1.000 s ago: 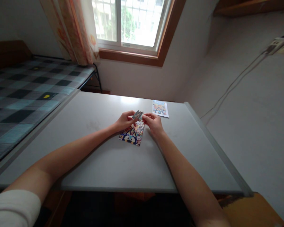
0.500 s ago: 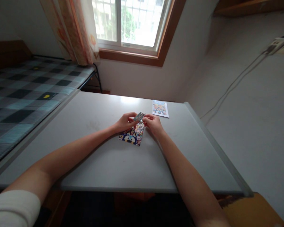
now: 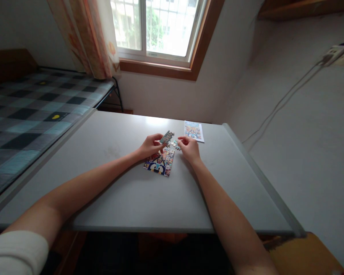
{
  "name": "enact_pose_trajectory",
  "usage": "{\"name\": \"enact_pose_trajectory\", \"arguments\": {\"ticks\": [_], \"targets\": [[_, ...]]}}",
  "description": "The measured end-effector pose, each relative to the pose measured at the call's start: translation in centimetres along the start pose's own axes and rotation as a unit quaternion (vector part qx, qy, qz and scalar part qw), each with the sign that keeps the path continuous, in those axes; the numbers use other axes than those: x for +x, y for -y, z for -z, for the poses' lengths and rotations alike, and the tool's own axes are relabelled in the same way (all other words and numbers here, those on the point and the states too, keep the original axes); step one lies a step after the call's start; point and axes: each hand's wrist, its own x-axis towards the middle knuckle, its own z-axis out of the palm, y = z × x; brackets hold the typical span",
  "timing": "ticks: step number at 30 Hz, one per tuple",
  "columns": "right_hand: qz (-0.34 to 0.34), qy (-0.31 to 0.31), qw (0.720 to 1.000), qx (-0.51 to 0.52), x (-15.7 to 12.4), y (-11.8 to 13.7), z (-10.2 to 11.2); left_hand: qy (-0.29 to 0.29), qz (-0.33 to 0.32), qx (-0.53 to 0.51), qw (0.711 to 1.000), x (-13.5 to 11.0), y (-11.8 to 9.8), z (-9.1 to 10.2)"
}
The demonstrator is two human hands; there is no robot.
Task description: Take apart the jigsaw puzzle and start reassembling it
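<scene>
My left hand (image 3: 149, 146) is closed on a small joined section of jigsaw puzzle (image 3: 167, 137), tilted up above the table, with a notched right edge. My right hand (image 3: 190, 149) is to the right of it, thumb and fingers pinched together; whatever they hold is hidden or too small to name. Between the hands lie several loose puzzle pieces (image 3: 176, 144). Just below, a larger joined puzzle part (image 3: 158, 165) with a blue dog-like cartoon face rests flat, its upper left partly covered by my left hand.
A printed picture sheet (image 3: 194, 130) lies beyond my right hand on the white table (image 3: 137, 202). A bed with a checked cover (image 3: 43, 99) adjoins the table's left side. Cables (image 3: 278, 105) hang along the right wall, and a window (image 3: 163, 30) is ahead.
My right hand has moved away to the right from the puzzle section, uncovering loose pieces between the hands. The section in my left hand has tilted and risen slightly.
</scene>
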Motion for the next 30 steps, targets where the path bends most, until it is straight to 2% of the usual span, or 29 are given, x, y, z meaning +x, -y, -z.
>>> {"name": "enact_pose_trajectory", "arguments": {"ticks": [3,5,7,11,15,21,30], "targets": [[0.051,-0.048,0.992,-0.101,0.1,-0.4,0.6,-0.001,0.011,-0.014,1.0,0.1,0.0,0.1],[0.071,-0.068,0.991,-0.096,0.1,-0.1,0.6,0.005,0.019,-0.018,1.0,0.1,0.1,0.2],[0.071,-0.045,0.996,-0.037,0.1,0.6,0.5,0.011,0.025,-0.025,0.999,0.1,0.1,0.2],[0.05,0.045,0.991,0.113,-0.3,2.0,-0.1,0.032,0.027,-0.03,0.999,0.0,0.3,0.1],[0.039,0.063,0.986,0.152,-0.7,2.2,-0.7,0.044,0.022,-0.022,0.999,0.0,0.2,0.0],[0.066,0.084,0.988,0.107,-1.0,2.2,-0.9,-0.02,0.002,0.078,0.997,0.2,-0.2,0.2],[0.137,0.057,0.989,0.015,-1.5,2.9,-0.8,-0.038,-0.001,0.098,0.994,0.3,-0.2,0.3]]}}
